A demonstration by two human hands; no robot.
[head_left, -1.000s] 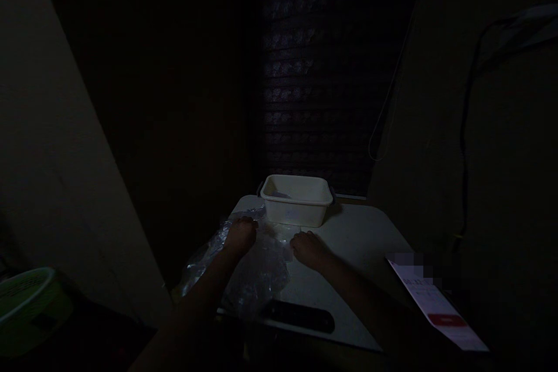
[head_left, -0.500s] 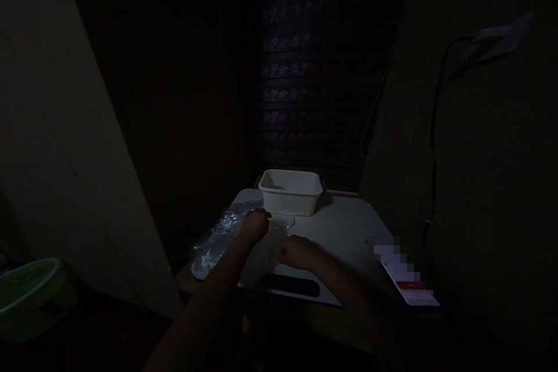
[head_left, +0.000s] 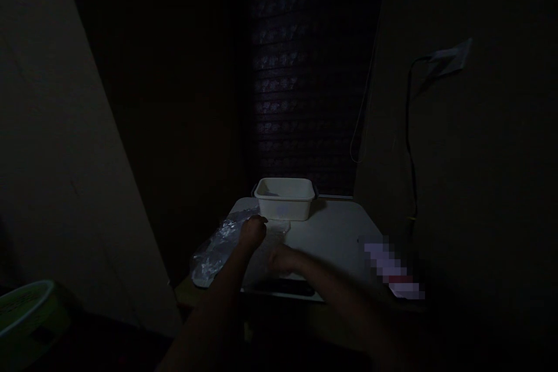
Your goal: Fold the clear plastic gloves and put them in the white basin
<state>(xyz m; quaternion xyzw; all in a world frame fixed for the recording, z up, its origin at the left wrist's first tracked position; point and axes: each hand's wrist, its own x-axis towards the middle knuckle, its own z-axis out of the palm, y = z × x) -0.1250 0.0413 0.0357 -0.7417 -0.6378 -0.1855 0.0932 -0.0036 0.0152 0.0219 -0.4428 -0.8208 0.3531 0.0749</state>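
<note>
Clear crinkled plastic (head_left: 218,247) lies over the left part of a small white table (head_left: 331,232). My left hand (head_left: 253,232) is closed at the plastic's inner part, in front of a white tub (head_left: 285,208). Nearer to me and to the right, my right hand (head_left: 281,259) is closed low over a thin clear sheet of the plastic. Its fingers are dim and slightly blurred. A dark slot (head_left: 290,286) shows at the table's front edge, below my right hand.
A green basket (head_left: 32,314) stands at the lower left. A blurred-out flat item (head_left: 392,270) lies at the table's right side. A black cable (head_left: 408,133) hangs from a wall socket (head_left: 449,59). Dark blinds (head_left: 279,93) are behind the tub.
My right hand has moved left and slightly toward me over the plastic. My left hand stays by the plastic in front of the tub. The whole view has shifted a little.
</note>
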